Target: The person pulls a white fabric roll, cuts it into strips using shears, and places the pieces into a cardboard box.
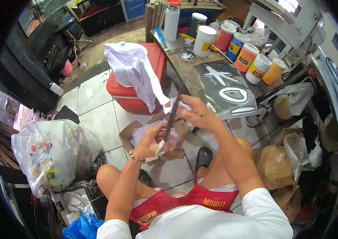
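A long, narrow dark tool with a whitish lower end (170, 121) is held aslant near the middle of the frame. Its lower part is grasped in the curled fingers of the left hand (148, 142). A bunched portion of a thin white cloth (127, 59) is pinched by the right hand (196, 113) beside the tool's upper part; whether the tool is also gripped there cannot be told.

The handling is judged to be only partway along: one end of the cloth has been gathered at the tool, while its larger part is left draped over a red plastic cooler (131, 102) at upper centre. Whether any cutting has been done cannot be made out.

Beneath the hands, whitish cloth pieces (138, 133) are held in a brown cardboard box (127, 135), by which the floor space between the knees is largely taken up. At upper right, a row of lidded plastic jars in several colours (245, 59) and a black sheet with white markings (225, 79) are borne by a worn brown tabletop (180, 65). The left side is crowded by a bulging clear plastic bag (65, 143).
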{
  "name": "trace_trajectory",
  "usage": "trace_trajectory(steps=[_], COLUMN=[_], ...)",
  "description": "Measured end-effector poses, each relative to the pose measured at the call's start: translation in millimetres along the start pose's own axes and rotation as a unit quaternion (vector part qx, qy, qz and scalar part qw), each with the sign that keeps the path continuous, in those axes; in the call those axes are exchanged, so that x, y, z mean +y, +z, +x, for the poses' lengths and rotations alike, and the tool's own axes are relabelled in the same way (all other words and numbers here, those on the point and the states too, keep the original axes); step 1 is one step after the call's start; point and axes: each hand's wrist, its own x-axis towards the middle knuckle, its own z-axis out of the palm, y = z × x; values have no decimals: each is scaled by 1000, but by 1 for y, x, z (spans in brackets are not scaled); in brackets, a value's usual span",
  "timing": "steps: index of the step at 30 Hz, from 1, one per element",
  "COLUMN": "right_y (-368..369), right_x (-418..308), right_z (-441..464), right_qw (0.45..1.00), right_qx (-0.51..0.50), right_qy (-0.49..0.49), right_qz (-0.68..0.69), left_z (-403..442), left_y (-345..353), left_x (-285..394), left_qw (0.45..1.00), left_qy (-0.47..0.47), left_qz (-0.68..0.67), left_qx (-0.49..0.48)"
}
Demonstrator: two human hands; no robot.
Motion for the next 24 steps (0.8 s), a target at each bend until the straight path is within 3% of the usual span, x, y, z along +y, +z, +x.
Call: trace_trajectory(steps=[1,2,3,5,7,9,15,18,20,21,23,24], right_y=[-1,-4,-5,1,17,34,68,64,60,56,45,35], right_x=[2,5,9,18,31,42,59,56,54,51,48,56], right_z=[1,2,3,7,12,16,31,36,36,37,37,37], right_qw=[1000,998,992,988,946,964,970,975,994,993,982,972], right_qx=[-3,0,2,-6,-6,-18,-17,-18,61,61,164,197], right_qy=[2,-30,-61,-76,-204,-152,-122,-107,-19,-25,-12,-36], right_qz=[4,-51,-107,-137,-251,-218,-211,-194,-89,-93,96,126], left_z=[-2,0,-3,-7,-8,-13,-24,-27,-28,-27,-25,-23], left_y=[-2,0,-3,-13,-22,-29,-45,-47,-45,-43,-43,-40], left_x=[3,11,25,31,28,39,49,47,46,44,38,34], left_qw=[999,998,998,997,990,987,981,981,981,983,992,995], left_qy=[-26,13,-27,0,72,77,82,73,66,60,37,27], left_qz=[19,35,4,-21,-53,-33,-14,-6,2,-4,-1,8], left_qx=[13,54,55,77,106,137,173,181,182,172,122,91])
